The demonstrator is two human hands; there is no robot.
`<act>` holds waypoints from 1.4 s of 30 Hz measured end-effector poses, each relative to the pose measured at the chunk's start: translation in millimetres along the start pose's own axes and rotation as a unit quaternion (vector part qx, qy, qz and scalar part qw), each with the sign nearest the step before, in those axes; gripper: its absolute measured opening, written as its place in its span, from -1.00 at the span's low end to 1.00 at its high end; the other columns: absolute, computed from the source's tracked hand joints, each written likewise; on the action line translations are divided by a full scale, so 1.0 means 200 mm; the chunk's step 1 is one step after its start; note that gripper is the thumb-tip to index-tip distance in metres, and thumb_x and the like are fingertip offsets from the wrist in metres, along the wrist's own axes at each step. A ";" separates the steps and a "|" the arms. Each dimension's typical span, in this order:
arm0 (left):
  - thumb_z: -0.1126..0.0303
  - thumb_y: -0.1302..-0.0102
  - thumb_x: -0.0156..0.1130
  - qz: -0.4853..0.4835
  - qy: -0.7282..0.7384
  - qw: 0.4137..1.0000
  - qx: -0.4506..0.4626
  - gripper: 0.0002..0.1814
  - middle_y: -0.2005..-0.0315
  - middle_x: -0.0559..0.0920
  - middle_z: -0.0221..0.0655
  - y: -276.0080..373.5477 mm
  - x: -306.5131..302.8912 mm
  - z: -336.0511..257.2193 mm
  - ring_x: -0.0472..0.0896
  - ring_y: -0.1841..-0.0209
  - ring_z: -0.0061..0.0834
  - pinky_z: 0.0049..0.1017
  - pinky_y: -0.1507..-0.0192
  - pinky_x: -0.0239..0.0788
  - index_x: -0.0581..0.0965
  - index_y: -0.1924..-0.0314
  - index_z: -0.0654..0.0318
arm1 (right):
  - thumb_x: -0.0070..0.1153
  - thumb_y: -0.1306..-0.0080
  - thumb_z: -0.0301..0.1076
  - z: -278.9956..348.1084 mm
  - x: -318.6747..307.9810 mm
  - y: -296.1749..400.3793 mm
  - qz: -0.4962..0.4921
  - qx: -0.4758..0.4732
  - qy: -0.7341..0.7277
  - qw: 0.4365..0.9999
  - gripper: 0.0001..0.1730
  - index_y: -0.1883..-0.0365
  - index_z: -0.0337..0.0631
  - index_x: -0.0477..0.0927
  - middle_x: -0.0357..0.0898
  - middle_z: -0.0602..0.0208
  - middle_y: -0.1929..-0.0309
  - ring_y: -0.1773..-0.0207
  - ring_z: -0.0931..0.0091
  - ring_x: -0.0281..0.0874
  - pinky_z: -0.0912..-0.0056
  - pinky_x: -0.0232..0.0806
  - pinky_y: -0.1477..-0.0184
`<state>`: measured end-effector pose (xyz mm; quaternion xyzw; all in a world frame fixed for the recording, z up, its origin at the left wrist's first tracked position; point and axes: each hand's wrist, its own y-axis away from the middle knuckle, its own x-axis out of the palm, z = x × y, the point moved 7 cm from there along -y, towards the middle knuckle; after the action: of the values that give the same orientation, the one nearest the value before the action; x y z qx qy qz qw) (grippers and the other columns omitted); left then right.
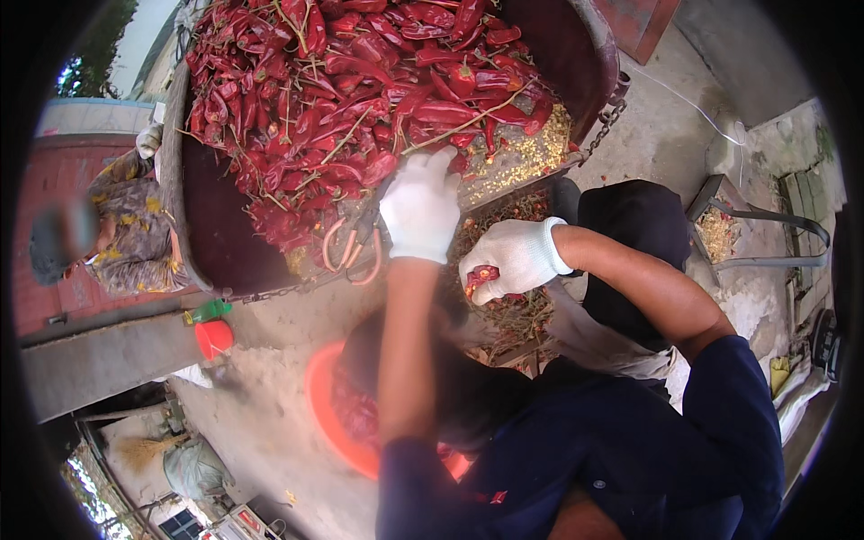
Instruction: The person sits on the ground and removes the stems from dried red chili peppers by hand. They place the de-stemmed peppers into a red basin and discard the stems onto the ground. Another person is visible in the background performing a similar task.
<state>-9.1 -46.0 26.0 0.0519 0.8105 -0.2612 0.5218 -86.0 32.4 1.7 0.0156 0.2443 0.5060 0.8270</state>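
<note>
My left hand (420, 206), in a white knit glove, is over the near edge of a heap of red chili peppers (364, 67). Its fingertips reach the peppers and a dry stem; whether they grip anything is unclear. Just left of it lie scissors with orange handles (351, 250), their blades partly hidden by the glove. My right hand (516, 260), also gloved, is curled around cut red pepper pieces (481, 278), above a mass of dry stems (516, 324). The peppers fill a dark red metal cart bed (219, 202), with yellow seeds (520, 162) scattered near its corner.
An orange basin (320, 398) with red peppers stands beside my leg. Across the cart a person (131, 223) wears a glove. A chain (607, 125) hangs at the cart's right corner. A metal-handled scoop (749, 223) and a small red bucket (214, 339) are on the ground.
</note>
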 end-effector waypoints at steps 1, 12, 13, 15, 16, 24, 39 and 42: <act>0.39 -0.17 0.31 0.007 -0.047 0.999 0.014 -0.79 0.30 0.65 -0.30 -0.01 0.04 0.00 0.62 0.28 -0.20 -0.29 0.23 0.46 0.69 0.15 0.04 | 0.26 -0.25 -0.15 0.00 -0.01 0.01 -0.018 -0.009 -0.001 1.000 -0.77 0.25 -0.08 0.67 0.69 0.23 0.41 0.30 0.27 0.67 0.24 0.43 0.19; 0.56 -0.12 0.39 -0.137 0.094 0.986 -0.015 -0.87 0.33 0.67 -0.24 0.02 -0.15 0.00 0.65 0.28 -0.30 -0.41 0.17 0.48 0.66 0.29 0.31 | 0.29 -0.27 -0.16 -0.12 -0.29 0.11 -0.351 0.051 -0.054 0.933 -0.71 0.16 -0.14 0.64 0.69 0.18 0.28 0.26 0.36 0.67 0.33 0.46 0.13; 0.56 -0.17 0.37 -0.140 0.140 0.979 -0.046 -0.88 0.35 0.67 -0.31 0.05 -0.16 0.03 0.63 0.29 -0.45 -0.47 0.19 0.46 0.65 0.26 0.35 | 0.31 -0.26 -0.19 -0.14 -0.31 0.13 -0.383 0.068 -0.098 0.916 -0.71 0.14 -0.15 0.64 0.68 0.20 0.29 0.28 0.45 0.66 0.38 0.46 0.14; 0.56 -0.22 0.34 -0.091 0.301 0.931 -0.184 -0.87 0.36 0.64 -0.39 0.13 -0.10 0.14 0.58 0.31 -0.58 -0.53 0.22 0.46 0.62 0.22 0.39 | 0.37 -0.21 -0.26 -0.13 -0.33 0.14 -0.448 0.034 -0.168 0.877 -0.65 0.05 -0.15 0.66 0.69 0.28 0.31 0.29 0.54 0.62 0.45 0.46 0.12; 0.56 -0.23 0.33 -0.081 0.322 0.927 -0.176 -0.88 0.35 0.64 -0.40 0.14 -0.10 0.13 0.57 0.32 -0.60 -0.54 0.24 0.46 0.61 0.22 0.39 | 0.39 -0.20 -0.27 -0.11 -0.34 0.14 -0.457 0.017 -0.205 0.865 -0.63 0.03 -0.15 0.66 0.69 0.29 0.31 0.29 0.54 0.63 0.45 0.47 0.11; 0.50 -0.22 0.35 -0.057 0.277 0.950 -0.130 -0.88 0.37 0.65 -0.30 0.19 -0.15 0.02 0.59 0.34 -0.50 -0.49 0.23 0.45 0.61 0.26 0.35 | 0.43 -0.09 -0.07 0.03 -0.37 0.16 -0.547 -0.093 0.035 0.831 -0.48 0.00 -0.07 0.67 0.64 0.16 0.22 0.07 0.22 0.62 0.27 0.47 0.01; 0.37 -0.25 0.39 -0.005 0.157 0.985 -0.067 -0.82 0.49 0.66 -0.34 0.23 -0.30 0.04 0.57 0.49 -0.62 -0.54 0.40 0.41 0.65 0.26 0.34 | 0.33 -0.17 -0.21 0.11 -0.27 0.08 -0.443 -0.094 0.262 0.852 -0.70 0.11 0.08 0.61 0.59 0.38 0.23 0.30 0.25 0.63 0.22 0.46 0.33; 0.35 -0.20 0.40 -0.020 0.104 0.994 0.029 -0.84 0.48 0.65 -0.21 0.21 -0.34 -0.02 0.61 0.51 -0.32 -0.41 0.43 0.43 0.66 0.32 0.29 | 0.30 -0.20 -0.19 0.11 -0.25 0.07 -0.405 -0.092 0.278 0.866 -0.71 0.11 0.08 0.62 0.59 0.38 0.21 0.30 0.25 0.63 0.22 0.47 0.34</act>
<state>34.1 5.2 71.4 0.0778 0.8531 -0.2880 0.4280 -106.7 2.9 44.6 -0.3023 0.4016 0.1305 0.8546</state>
